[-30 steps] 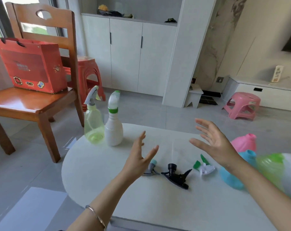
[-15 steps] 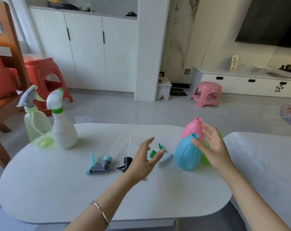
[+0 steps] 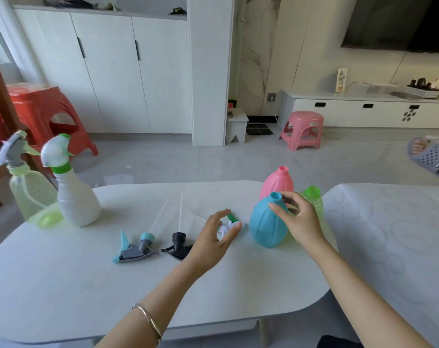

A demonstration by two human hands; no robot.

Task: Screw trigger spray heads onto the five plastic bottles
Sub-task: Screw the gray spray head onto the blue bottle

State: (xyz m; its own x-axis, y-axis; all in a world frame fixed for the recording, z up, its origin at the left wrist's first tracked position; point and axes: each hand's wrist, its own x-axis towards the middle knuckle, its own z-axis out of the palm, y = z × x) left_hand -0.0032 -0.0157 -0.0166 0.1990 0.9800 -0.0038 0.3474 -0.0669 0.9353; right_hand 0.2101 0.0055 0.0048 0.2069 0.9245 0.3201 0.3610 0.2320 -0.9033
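Reaching over the table [image 3: 88,285], the left hand [image 3: 213,242] hovers above the white head [image 3: 227,226], thumb and fingers spread wide and loosely curved, holding nothing. That head, white with green trim, lies on the tabletop just under the gap between thumb and forefinger. To its left lie the black head [image 3: 178,246] and, beside that, the grey head [image 3: 135,251] with teal trigger and collar, each on its side with its thin dip tube pointing away.

The right hand [image 3: 301,219] arches about the neck of the blue bottle [image 3: 266,227], thumb in front and fingers curved behind. Whether it grips the neck or only nears it cannot be told. The blue bottle stands upright and uncapped. Close behind it stand the pink bottle [image 3: 276,182] and the green bottle [image 3: 314,199], both uncapped too.

At the table's far left the pale bottle [image 3: 30,194] and the white bottle [image 3: 75,199] stand side by side, each with a spray head on.
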